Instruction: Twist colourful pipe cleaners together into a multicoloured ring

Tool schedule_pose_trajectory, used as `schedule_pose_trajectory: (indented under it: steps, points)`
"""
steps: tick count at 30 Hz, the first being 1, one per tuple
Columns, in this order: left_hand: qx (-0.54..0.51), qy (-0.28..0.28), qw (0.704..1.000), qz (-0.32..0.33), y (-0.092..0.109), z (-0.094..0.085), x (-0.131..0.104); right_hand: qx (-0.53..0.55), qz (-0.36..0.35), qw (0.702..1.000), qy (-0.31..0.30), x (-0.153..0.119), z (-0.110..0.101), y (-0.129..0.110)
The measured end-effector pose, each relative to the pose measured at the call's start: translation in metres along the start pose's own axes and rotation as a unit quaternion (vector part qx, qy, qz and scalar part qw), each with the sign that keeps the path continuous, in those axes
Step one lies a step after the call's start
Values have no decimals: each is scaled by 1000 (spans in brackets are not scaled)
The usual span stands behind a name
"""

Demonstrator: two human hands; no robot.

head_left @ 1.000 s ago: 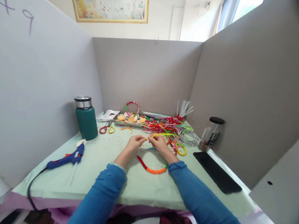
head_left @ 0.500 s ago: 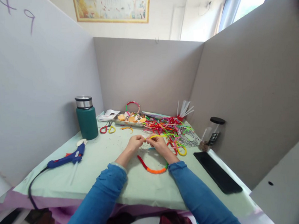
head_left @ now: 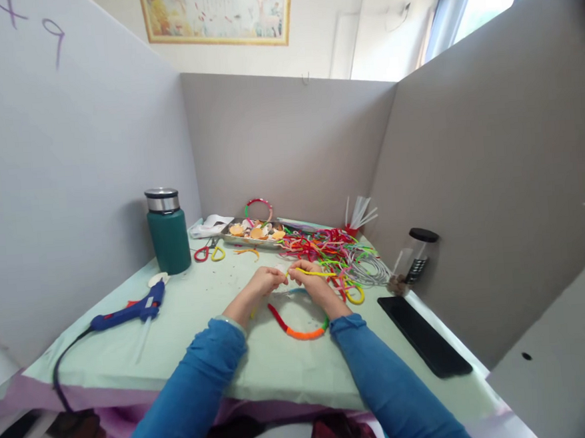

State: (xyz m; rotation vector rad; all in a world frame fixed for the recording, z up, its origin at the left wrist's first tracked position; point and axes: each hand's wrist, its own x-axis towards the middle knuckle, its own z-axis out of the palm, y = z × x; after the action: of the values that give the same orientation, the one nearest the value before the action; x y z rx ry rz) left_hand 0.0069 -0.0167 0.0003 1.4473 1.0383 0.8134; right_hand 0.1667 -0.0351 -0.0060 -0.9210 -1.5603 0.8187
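While a yellow pipe cleaner (head_left: 321,273) is pinched by left hand (head_left: 265,281) and right hand (head_left: 313,285), an open hoop (head_left: 305,335) is seen just below them, red, orange and green sections apparently finished, yellow seemingly unfinished.

- Yellow strand (head_left: 322,273): thin, pinched above the tabletop (head_left: 278,373) by the left hand (head_left: 268,280) and right hand (head_left: 309,282), one length stretching rightward over the right hand.
- Band (head_left: 304,335): thicker, curved, lying on the tabletop; dark red, orange, green and light blue sections, its right side partly hidden.
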Motion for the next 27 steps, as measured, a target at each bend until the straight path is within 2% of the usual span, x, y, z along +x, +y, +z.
schedule_pose_trajectory:
  steps: [2, 7, 12, 14, 17, 19, 24, 27]
  points:
    - [-6, 28, 1000, -3, 1, 0, 1, 8, 3, 1000, -7, 0, -1, -2]
    - [-21, 2, 999, 25, 5, 1, -5, 25, 12, 999, -19, -1, -4, -5]
    - [19, 34, 999, 25, 4, 2, -7, 37, 16, 999, -31, -2, -1, -4]
    - [-13, 19, 999, 34, 2, 2, -7, 51, 27, 998, -25, -1, -1, -3]
    - [-78, -46, 995, 47, 1, 1, -6, 106, 46, 993, -6, 3, -3, -2]
    - [-95, -61, 992, 50, 1, 0, -6, 134, 52, 990, 2, 4, -2, -1]
    - [-58, -17, 997, 55, -1, 1, -5, 88, 46, 995, -25, 3, 5, 1]
    - [-40, -9, 998, 43, -1, 4, -5, 65, 30, 997, 9, 4, 5, 4]
